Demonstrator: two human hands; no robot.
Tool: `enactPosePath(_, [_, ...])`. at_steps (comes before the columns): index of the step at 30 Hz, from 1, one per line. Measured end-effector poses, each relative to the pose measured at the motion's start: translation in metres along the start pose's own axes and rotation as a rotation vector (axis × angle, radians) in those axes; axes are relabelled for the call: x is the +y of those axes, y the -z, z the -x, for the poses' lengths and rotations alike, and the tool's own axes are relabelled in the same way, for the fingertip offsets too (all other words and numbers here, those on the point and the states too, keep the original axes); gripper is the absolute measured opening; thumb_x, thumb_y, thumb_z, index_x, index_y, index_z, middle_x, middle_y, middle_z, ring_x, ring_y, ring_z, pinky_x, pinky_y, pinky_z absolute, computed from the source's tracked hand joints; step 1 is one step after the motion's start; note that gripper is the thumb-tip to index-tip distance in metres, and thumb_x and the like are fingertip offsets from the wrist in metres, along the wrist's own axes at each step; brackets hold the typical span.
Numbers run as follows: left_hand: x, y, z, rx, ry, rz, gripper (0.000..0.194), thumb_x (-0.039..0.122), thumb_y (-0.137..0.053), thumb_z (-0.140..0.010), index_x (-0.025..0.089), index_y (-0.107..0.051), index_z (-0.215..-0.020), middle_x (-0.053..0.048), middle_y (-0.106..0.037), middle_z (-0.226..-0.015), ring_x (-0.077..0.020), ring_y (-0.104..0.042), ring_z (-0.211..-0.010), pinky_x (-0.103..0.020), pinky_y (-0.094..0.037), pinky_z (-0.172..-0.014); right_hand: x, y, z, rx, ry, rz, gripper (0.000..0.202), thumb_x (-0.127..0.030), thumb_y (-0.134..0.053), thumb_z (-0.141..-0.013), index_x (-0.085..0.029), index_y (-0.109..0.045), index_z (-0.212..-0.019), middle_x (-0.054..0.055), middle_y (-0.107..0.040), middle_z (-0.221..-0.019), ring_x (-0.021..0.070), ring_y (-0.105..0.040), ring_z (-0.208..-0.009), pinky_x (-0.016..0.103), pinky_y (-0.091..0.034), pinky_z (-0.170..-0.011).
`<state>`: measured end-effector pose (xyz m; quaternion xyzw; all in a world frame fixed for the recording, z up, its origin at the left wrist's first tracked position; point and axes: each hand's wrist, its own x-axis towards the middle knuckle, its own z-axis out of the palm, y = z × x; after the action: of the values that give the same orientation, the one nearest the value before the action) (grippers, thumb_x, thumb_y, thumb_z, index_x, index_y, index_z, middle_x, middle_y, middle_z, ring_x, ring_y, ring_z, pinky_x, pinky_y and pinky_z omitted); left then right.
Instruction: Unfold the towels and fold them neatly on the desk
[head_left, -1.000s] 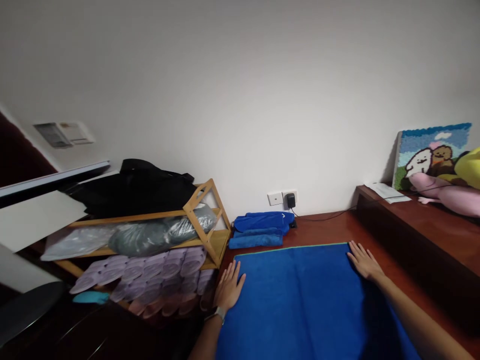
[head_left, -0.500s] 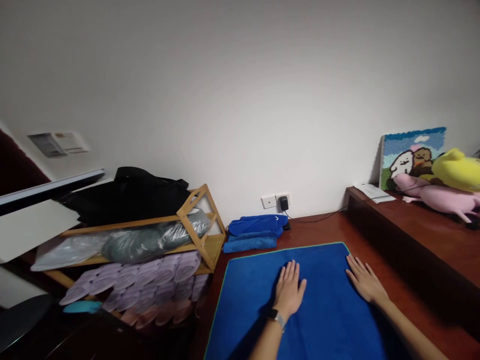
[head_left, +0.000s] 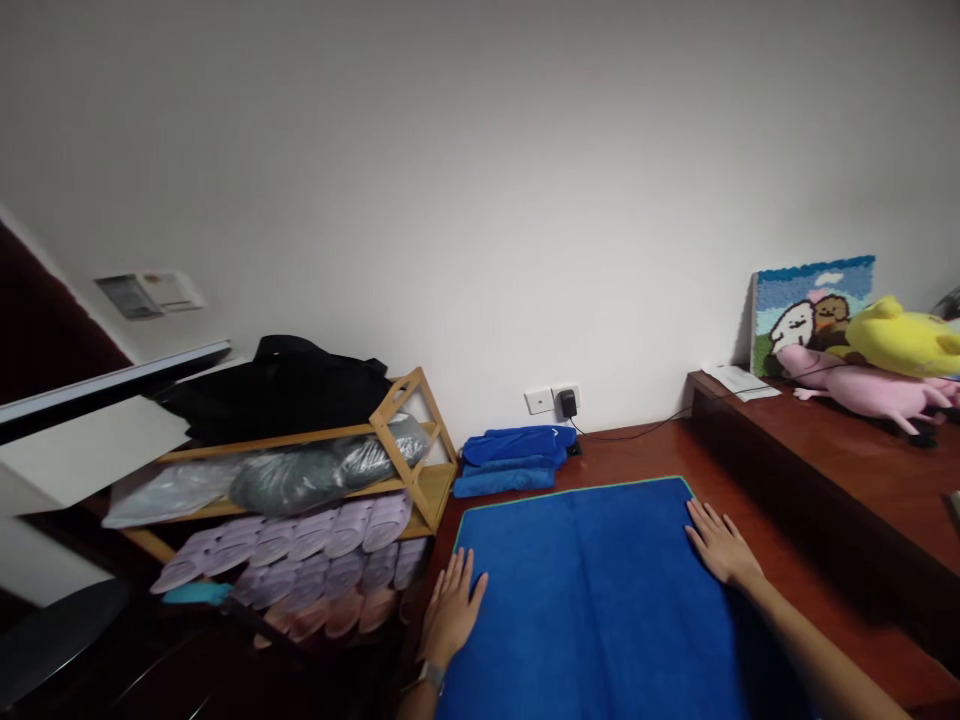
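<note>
A blue towel (head_left: pixel 585 600) with a thin green edge lies spread flat on the reddish-brown tabletop (head_left: pixel 637 455). My left hand (head_left: pixel 452 607), with a watch (head_left: pixel 430 675) on its wrist, rests over the towel's left edge, fingers stretched out and holding nothing. Over the right edge, near the far right corner, lies my right hand (head_left: pixel 721 542), also flat with its fingers apart. The towel's near end is cut off by the bottom of the view. Just beyond its far edge sit folded blue cloths (head_left: pixel 514 460).
A wooden rack (head_left: pixel 420 440) at the left holds a black bag (head_left: pixel 285 390), plastic-wrapped bundles and rows of slippers (head_left: pixel 337 530). A plug (head_left: pixel 566 403) with a cable is in the wall. On the raised ledge (head_left: pixel 817 440) at right are plush toys (head_left: pixel 870 385) and a fuzzy picture (head_left: pixel 814 300).
My left hand has moved left across the towel, from its middle to its left edge. My right hand stays at the right edge, and the view has shifted slightly.
</note>
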<state>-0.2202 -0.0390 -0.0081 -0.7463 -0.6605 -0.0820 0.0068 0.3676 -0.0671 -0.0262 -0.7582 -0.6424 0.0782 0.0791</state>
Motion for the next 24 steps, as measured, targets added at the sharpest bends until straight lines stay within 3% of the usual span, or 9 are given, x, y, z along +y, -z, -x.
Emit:
enactPosePath(3, [-0.017, -0.001, 0.008, 0.038, -0.033, 0.018, 0.069, 0.057, -0.031, -0.106, 0.021, -0.036, -0.165, -0.01, -0.035, -0.172, -0.0269, -0.031, -0.159, -0.049, -0.031, -0.129, -0.002, 0.004, 0.0, -0.031, -0.014, -0.004, 0.075, -0.055, -0.017, -0.103, -0.021, -0.026, -0.168, 0.005, -0.025, -0.175, 0.025, -0.018, -0.162, 0.052, -0.014, -0.132])
enactPosePath(8, [-0.009, 0.007, 0.009, 0.013, -0.041, 0.022, 0.069, 0.054, -0.032, -0.106, 0.018, -0.034, -0.165, -0.012, -0.032, -0.172, -0.0273, -0.029, -0.159, -0.05, -0.028, -0.13, -0.001, 0.009, 0.018, -0.024, -0.015, -0.002, 0.077, -0.058, -0.014, -0.102, -0.021, -0.021, -0.17, 0.003, -0.019, -0.176, 0.0242, -0.013, -0.163, 0.05, -0.012, -0.133])
enactPosePath(13, [0.002, 0.023, 0.007, -0.036, -0.025, -0.037, 0.07, 0.05, -0.03, -0.106, 0.01, -0.035, -0.164, -0.014, -0.029, -0.172, -0.0265, -0.026, -0.16, -0.049, -0.021, -0.133, 0.008, 0.002, 0.043, -0.052, 0.006, 0.004, 0.08, -0.06, -0.014, -0.101, -0.018, -0.023, -0.169, 0.003, -0.023, -0.175, 0.0243, -0.015, -0.163, 0.049, -0.013, -0.133])
enactPosePath(16, [0.052, 0.026, 0.008, -0.011, -0.059, -0.03, 0.068, 0.044, -0.023, -0.107, 0.009, -0.034, -0.164, -0.014, -0.028, -0.173, -0.0265, -0.024, -0.161, -0.05, -0.019, -0.133, 0.008, 0.0, 0.048, -0.019, 0.007, 0.007, 0.078, -0.056, -0.015, -0.102, -0.017, -0.025, -0.168, 0.003, -0.024, -0.174, 0.0246, -0.016, -0.162, 0.048, -0.014, -0.133])
enactPosePath(21, [0.208, 0.009, 0.021, -0.071, -0.406, 0.144, 0.068, 0.05, -0.018, -0.109, 0.017, -0.023, -0.168, -0.009, -0.023, -0.175, -0.0246, -0.021, -0.162, -0.049, -0.024, -0.133, 0.007, -0.001, 0.047, 0.015, 0.011, -0.003, 0.075, -0.055, -0.017, -0.103, -0.019, -0.027, -0.168, 0.003, -0.027, -0.174, 0.0252, -0.02, -0.162, 0.051, -0.016, -0.132])
enactPosePath(23, [0.254, 0.002, 0.029, -0.095, -0.478, 0.171, 0.069, 0.051, -0.018, -0.109, 0.017, -0.018, -0.169, -0.008, -0.02, -0.176, -0.0242, -0.018, -0.163, -0.049, -0.023, -0.133, 0.007, 0.0, 0.046, 0.009, 0.009, -0.002, 0.074, -0.054, -0.017, -0.103, -0.02, -0.027, -0.168, 0.003, -0.027, -0.174, 0.0243, -0.019, -0.162, 0.05, -0.015, -0.132])
enactPosePath(24, [0.267, 0.001, 0.033, -0.111, -0.486, 0.177, 0.069, 0.052, -0.017, -0.109, 0.017, -0.017, -0.169, -0.007, -0.019, -0.176, -0.024, -0.017, -0.163, -0.048, -0.022, -0.134, 0.007, 0.001, 0.046, 0.003, 0.008, -0.002, 0.074, -0.054, -0.017, -0.103, -0.02, -0.027, -0.168, 0.002, -0.027, -0.174, 0.0237, -0.019, -0.162, 0.05, -0.014, -0.133])
